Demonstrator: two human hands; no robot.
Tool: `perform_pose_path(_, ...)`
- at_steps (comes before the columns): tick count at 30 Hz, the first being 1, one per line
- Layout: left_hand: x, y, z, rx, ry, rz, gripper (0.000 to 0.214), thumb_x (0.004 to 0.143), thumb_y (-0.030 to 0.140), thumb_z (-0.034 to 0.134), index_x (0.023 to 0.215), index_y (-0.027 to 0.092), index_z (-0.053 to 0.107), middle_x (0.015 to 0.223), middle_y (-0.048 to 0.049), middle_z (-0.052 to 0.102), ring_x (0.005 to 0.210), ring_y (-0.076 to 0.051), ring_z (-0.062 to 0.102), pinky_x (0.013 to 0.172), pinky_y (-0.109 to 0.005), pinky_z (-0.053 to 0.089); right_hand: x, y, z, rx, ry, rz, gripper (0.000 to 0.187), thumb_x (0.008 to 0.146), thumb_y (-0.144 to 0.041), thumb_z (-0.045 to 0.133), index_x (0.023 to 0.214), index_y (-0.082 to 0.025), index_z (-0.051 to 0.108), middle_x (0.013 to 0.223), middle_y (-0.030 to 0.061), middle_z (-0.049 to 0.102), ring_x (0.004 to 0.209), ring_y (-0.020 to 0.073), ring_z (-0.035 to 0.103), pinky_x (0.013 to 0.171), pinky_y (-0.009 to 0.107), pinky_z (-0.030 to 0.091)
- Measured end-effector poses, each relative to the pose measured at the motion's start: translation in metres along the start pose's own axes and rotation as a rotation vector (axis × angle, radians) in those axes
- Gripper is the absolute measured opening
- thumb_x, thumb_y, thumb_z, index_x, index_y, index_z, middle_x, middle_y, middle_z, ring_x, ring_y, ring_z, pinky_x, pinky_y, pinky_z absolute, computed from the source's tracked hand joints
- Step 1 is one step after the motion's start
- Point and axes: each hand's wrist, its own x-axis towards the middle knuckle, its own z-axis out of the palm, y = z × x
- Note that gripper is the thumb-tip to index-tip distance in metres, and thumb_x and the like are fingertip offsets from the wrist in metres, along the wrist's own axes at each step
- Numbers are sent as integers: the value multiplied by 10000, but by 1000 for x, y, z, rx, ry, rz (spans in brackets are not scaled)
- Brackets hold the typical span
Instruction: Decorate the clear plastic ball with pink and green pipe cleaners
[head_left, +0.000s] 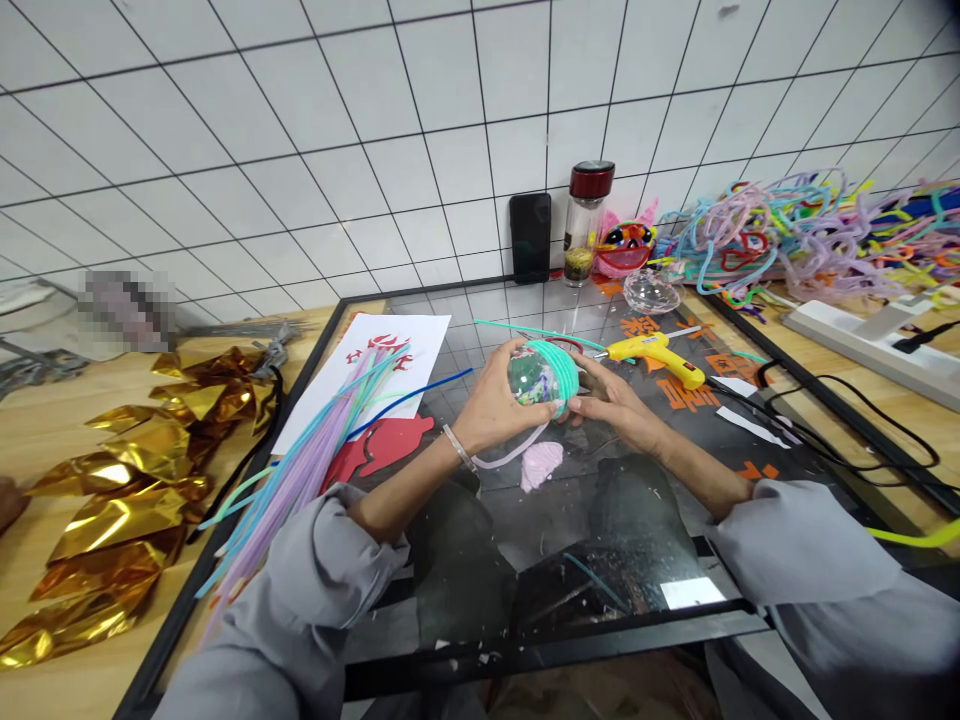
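A clear plastic ball (pixel 530 380) hangs above the glass tabletop, its right side coiled with teal pipe cleaner (pixel 557 372). Around its left side my left hand (pixel 491 400) is closed, thumb below. My right hand (pixel 609 402) grips the coiled side, thumb and fingers on the pipe cleaner at its lower right; some of these fingers are hidden. Under the ball lie a pale pink fuzzy piece (pixel 541 465) and a curved lilac strand. A yellow hot glue gun (pixel 656 355) rests just beyond my right hand, and scissors lie partly hidden behind the ball.
At left are bundled pipe cleaners (pixel 319 440), white paper (pixel 405 340), red cutouts (pixel 386 445) and gold foil (pixel 127 480). A phone (pixel 530 237), glass bottle (pixel 582 235) and clear half-shell (pixel 651 291) stand at the back. Cables and a power strip (pixel 862 345) lie right.
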Motion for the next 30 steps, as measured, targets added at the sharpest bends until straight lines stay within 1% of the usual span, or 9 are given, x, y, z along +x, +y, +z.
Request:
perform_pose_path(5,0,-1,0,4,-3,-14,786,637,299,771,1321,162,409,1356,-153,519,1281,-314,503,1106,-488,392,0,0,2,-33,11,12,939,705,-351,791,1497,-263,295,1261,109,592,764,155,676,620,274,529)
perform_pose_path(8,0,0,0,11,-7,-17,801,636,304,770,1330,147,403,1360,-163,515,1277,-312,505,1108,-481,390,1,0,3,-47,30,5,934,712,-369,787,1496,-258,293,1242,112,592,747,153,671,612,276,527)
perform_pose_path(13,0,0,0,2,3,-6,775,637,292,772,1315,164,418,1349,-157,526,1256,-312,518,1094,-489,397,0,-1,4,-67,40,-6,893,732,-406,779,1489,-281,322,1235,107,598,751,158,668,613,282,534)
perform_pose_path(15,0,0,0,-2,8,-7,772,636,291,776,1311,171,422,1346,-151,528,1257,-311,518,1096,-489,395,0,0,4,-76,47,-8,895,729,-417,781,1489,-294,323,1284,115,576,750,156,670,609,282,538)
perform_pose_path(18,0,0,0,-9,8,-17,774,630,299,782,1306,183,422,1359,-147,522,1277,-313,505,1106,-491,389,0,2,6,-109,76,-35,878,732,-436,772,1482,-309,332,1412,132,491,734,140,661,596,279,541)
perform_pose_path(20,0,-1,0,-7,10,-26,777,627,302,783,1304,184,421,1370,-150,516,1294,-317,493,1114,-490,385,-1,3,7,-166,106,-78,834,748,-440,753,1470,-312,355,1438,126,472,701,123,635,587,281,540)
perform_pose_path(25,0,0,1,9,19,-35,772,638,283,763,1314,161,410,1384,-166,504,1301,-318,489,1121,-481,382,-5,4,11,-370,171,-182,761,797,-400,695,1473,-298,361,1429,123,504,573,87,563,565,305,526)
perform_pose_path(27,0,1,2,9,23,-34,770,640,281,761,1315,160,409,1388,-169,501,1298,-318,491,1122,-481,382,-6,3,12,-442,203,-204,742,803,-385,678,1470,-283,369,1400,131,533,568,104,579,568,322,525)
perform_pose_path(30,1,1,2,11,23,-32,774,639,287,765,1315,162,409,1385,-168,502,1304,-319,490,1126,-481,379,-7,2,14,-545,252,-253,681,811,-364,650,1440,-256,415,1337,132,579,627,150,616,617,357,549)
